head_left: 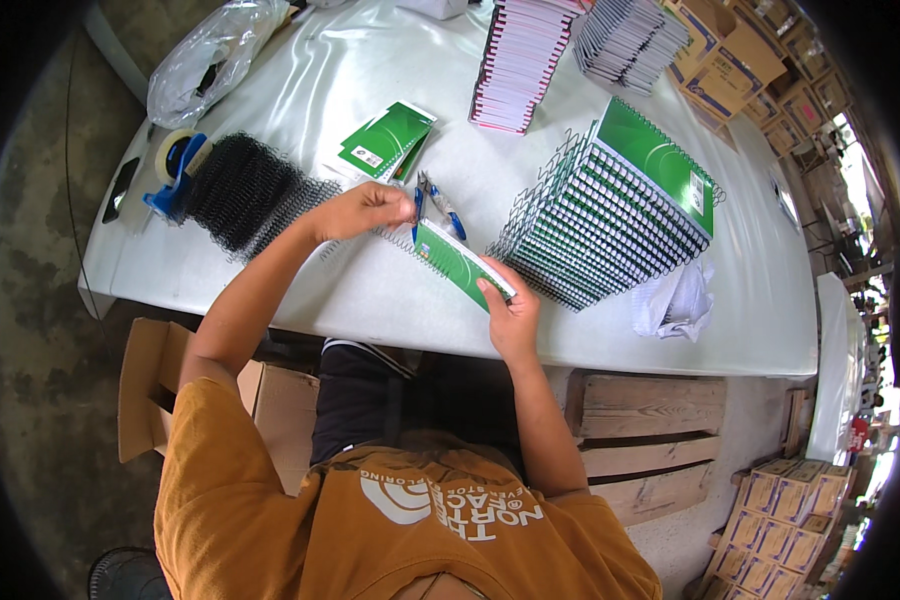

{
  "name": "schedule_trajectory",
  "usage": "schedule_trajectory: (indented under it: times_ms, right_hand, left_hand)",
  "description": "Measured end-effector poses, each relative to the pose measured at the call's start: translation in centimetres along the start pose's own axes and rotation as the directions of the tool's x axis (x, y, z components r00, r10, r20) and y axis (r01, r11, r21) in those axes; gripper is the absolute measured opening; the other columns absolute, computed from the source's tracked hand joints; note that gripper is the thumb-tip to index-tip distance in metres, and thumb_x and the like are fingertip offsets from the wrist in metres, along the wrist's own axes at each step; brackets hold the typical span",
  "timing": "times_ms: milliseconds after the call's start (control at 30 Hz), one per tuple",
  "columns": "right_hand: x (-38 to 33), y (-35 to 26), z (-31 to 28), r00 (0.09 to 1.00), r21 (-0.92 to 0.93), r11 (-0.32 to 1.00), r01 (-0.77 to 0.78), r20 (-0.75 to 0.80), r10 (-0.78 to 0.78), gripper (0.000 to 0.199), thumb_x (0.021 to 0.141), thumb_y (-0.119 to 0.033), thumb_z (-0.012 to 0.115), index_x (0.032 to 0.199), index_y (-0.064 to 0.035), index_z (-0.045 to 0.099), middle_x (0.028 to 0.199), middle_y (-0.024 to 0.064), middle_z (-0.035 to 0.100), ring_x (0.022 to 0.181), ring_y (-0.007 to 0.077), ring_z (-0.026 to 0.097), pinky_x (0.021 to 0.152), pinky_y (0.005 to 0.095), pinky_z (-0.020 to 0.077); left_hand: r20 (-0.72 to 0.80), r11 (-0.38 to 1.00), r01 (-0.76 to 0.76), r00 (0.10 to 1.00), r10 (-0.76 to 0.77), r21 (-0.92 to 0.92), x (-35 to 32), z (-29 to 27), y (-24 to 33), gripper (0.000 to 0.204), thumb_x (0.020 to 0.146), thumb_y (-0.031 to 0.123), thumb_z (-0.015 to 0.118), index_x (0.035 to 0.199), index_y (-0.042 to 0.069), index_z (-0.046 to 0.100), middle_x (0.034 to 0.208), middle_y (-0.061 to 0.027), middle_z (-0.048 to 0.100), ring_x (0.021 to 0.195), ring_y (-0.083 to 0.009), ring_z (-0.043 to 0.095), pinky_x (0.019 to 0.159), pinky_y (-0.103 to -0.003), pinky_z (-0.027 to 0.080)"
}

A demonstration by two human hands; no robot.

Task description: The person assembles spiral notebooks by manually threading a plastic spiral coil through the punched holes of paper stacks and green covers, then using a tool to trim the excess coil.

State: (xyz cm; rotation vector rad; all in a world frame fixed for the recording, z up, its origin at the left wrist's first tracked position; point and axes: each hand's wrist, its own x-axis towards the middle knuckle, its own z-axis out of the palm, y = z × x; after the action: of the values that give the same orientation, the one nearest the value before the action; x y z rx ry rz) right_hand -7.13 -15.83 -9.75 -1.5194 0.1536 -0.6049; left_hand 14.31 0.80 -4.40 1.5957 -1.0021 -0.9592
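While two hands (370, 212) hold one green notebook (460, 265), three stacks stand nearby.

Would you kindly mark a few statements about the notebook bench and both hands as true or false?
1. The right hand grips the green spiral notebook. True.
2. The left hand rests on the tape dispenser. False: it pinches the notebook's wire spine.
3. A tall pile of green notebooks lies right of the hands. True.
4. The black wire coils lie on the floor. False: they lie on the white table.
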Motion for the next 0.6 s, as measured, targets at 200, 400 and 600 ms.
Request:
schedule_trajectory:
  times_ms: [200,400,600]
  right_hand:
    - [0.2,0.0,-0.1,1.000,-0.006,1.000,0.007,0.000,-0.007,0.026,0.086,0.002,0.056,0.111,0.0048,0.058,0.103,0.0085,0.064,0.092,0.0099,0.058,0.083,0.0229,0.0448]
    - [0.2,0.4,-0.4,1.000,0.040,0.999,-0.018,0.003,0.018,0.026,0.086,0.000,0.057,0.112,0.0050,0.057,0.103,0.0082,0.062,0.093,0.0105,0.057,0.084,0.0227,0.0436]
    - [0.6,0.4,-0.9,0.999,0.119,0.993,0.022,-0.031,-0.018,0.024,0.086,0.000,0.059,0.109,0.0029,0.053,0.097,0.0047,0.060,0.087,0.0087,0.055,0.081,0.0213,0.0425]
  left_hand:
    - [0.022,0.989,0.116,0.993,-0.118,0.092,-0.1,-0.4,0.3,0.032,0.091,0.035,0.054,0.079,0.006,0.057,0.071,0.0027,0.053,0.071,-0.0065,0.048,0.069,-0.022,0.040]
    - [0.062,0.989,0.123,0.990,-0.128,0.078,0.1,-0.9,-0.2,0.027,0.090,0.033,0.056,0.091,0.005,0.056,0.082,0.0022,0.054,0.075,-0.0057,0.047,0.071,-0.023,0.039]
    - [-0.007,0.976,0.001,1.000,0.000,0.219,0.0,0.1,-0.2,0.029,0.092,0.032,0.052,0.102,0.005,0.058,0.092,-0.0026,0.058,0.085,-0.0122,0.051,0.081,-0.029,0.041]
